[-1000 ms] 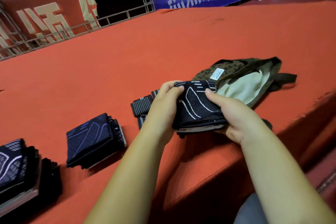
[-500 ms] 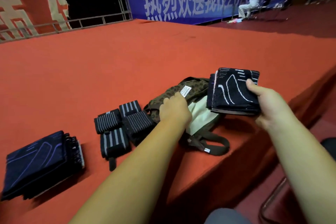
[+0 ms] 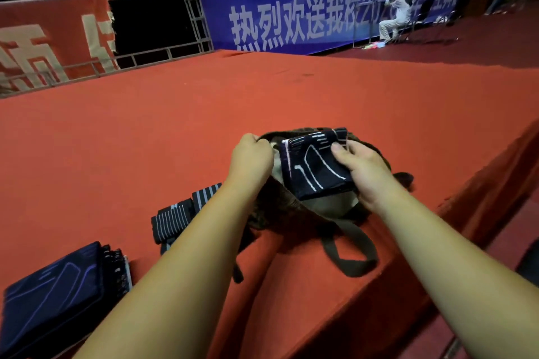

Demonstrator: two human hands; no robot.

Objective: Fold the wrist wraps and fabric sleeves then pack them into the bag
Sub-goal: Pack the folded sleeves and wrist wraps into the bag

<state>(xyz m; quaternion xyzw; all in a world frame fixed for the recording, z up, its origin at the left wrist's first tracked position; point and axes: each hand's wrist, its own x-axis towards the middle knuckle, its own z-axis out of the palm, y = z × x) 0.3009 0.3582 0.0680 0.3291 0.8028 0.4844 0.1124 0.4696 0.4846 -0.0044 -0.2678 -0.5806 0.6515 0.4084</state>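
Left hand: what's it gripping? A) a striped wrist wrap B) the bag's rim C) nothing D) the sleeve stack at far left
B: the left hand pinches the bag at its rim, while the right hand holds the folded sleeve over the opening.

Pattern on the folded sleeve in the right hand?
Black folded fabric sleeve with white curved lines; head view.
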